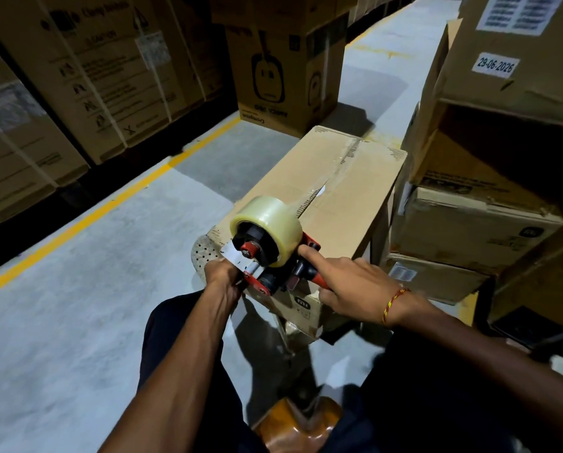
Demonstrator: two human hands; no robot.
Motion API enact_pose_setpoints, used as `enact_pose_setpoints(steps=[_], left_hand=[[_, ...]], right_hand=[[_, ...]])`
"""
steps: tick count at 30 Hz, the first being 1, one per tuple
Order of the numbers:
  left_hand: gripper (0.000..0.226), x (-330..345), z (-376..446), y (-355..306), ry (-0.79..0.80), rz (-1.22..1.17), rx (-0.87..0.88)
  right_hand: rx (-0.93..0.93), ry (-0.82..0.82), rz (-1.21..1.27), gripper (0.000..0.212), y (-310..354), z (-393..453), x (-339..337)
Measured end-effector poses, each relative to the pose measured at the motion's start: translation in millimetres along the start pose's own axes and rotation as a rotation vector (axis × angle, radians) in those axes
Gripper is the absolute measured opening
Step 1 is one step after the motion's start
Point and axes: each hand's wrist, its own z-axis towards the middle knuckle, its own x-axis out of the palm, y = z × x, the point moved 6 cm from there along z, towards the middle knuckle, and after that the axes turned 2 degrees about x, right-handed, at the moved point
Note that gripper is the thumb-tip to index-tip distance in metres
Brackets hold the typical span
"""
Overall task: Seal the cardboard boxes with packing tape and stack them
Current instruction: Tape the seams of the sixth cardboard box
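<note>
A long cardboard box [345, 197] lies in front of me with clear tape running along its top seam. A red tape dispenser [273, 253] carrying a roll of clear packing tape [267, 223] sits at the box's near end. My right hand [348, 286] grips the dispenser's red handle, index finger stretched forward along its side. My left hand [222, 276] curls around the dispenser's front end at the box's near edge, where the tape comes off. The tape strip stretches from the roll onto the seam.
Stacked cardboard boxes [489, 223] stand close on the right, one with a date label. Large strapped cartons [87, 83] line the left behind a yellow floor line [110, 204]. Another printed box [283, 83] stands ahead. Grey concrete floor [93, 305] lies to the left.
</note>
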Motion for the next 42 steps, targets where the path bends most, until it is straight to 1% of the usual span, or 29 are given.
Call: enact_pose_setpoints(steps=[1,2,4,5,7,12,15,16,18,19,21,22,23,24,25,26,27,28,29,30,31,32,33,35,36,38,42], left_hand=[[0.038,5,-1,-3,0.026,-0.003,0.003],[0.038,6,0,-6,0.008,0.037,0.038],[0.039,12,4,-10,-0.003,-0.013,0.042],[0.039,13,6,-14,-0.043,-0.029,0.039],[0.041,20,15,-26,-0.058,-0.025,0.046],[0.040,36,20,-51,0.010,0.190,0.105],[0.028,34,28,-56,0.046,0.317,0.165],[0.023,34,28,-56,0.058,0.317,0.157],[0.020,35,29,-50,0.054,0.348,0.118],[0.021,33,29,-48,0.050,0.403,0.107],[0.031,30,31,-41,0.084,0.515,0.066],[0.035,24,36,-39,0.091,0.606,0.048],[0.034,21,40,-39,0.092,0.696,0.047],[0.029,19,43,-42,0.068,0.771,0.089],[0.022,18,45,-47,0.013,0.860,0.180],[0.016,16,46,-54,-0.073,0.996,0.311],[0.022,18,43,-62,-0.169,1.136,0.480],[0.040,21,36,-70,-0.219,1.222,0.662],[0.059,25,32,-75,-0.187,1.256,0.818],[0.074,29,33,-77,-0.089,1.274,0.908],[0.085,32,37,-77,0.027,1.328,0.936],[0.092,33,45,-75,0.118,1.446,0.957],[0.095,33,57,-72,0.168,1.610,0.966],[0.093,32,74,-70,0.189,1.835,0.962],[0.094,33,78,-70,0.189,1.875,0.943],[0.095,34,75,-72,0.191,1.898,0.890],[0.087,38,56,-75,0.191,1.951,0.794]], right_hand=[[0.000,-0.001,0.010,0.075,1,2,1],[0.004,-0.001,0.020,0.076,2,5,2],[0.014,-0.009,0.039,0.076,4,13,3],[0.023,-0.015,0.051,0.075,4,17,2],[0.045,-0.041,0.059,0.074,8,25,2],[0.090,-0.077,0.064,0.072,15,47,2],[0.096,-0.057,0.069,0.072,15,52,-1],[0.096,-0.049,0.072,0.073,15,52,-2],[0.099,-0.037,0.077,0.073,15,51,-2],[0.101,-0.034,0.083,0.073,16,50,-3],[0.101,-0.034,0.096,0.073,16,49,-4],[0.101,-0.033,0.103,0.072,16,48,-4],[0.100,-0.034,0.113,0.072,17,47,-5],[0.099,-0.035,0.121,0.071,17,47,-5],[0.099,-0.034,0.127,0.071,16,47,-6],[0.100,-0.033,0.128,0.070,16,48,-6],[0.099,-0.033,0.129,0.070,16,49,-7],[0.097,-0.036,0.128,0.069,16,50,-7],[0.094,-0.038,0.128,0.069,16,51,-8],[0.089,-0.035,0.130,0.070,16,51,-8],[0.084,-0.031,0.133,0.070,15,52,-8],[0.081,-0.024,0.135,0.071,15,53,-8],[0.082,-0.013,0.133,0.071,14,54,-8],[0.092,0.012,0.110,0.071,14,57,-8],[0.099,0.021,0.094,0.071,15,59,-9],[0.103,0.052,0.069,0.071,17,64,-12],[0.106,0.121,0.031,0.073,15,64,-19]])
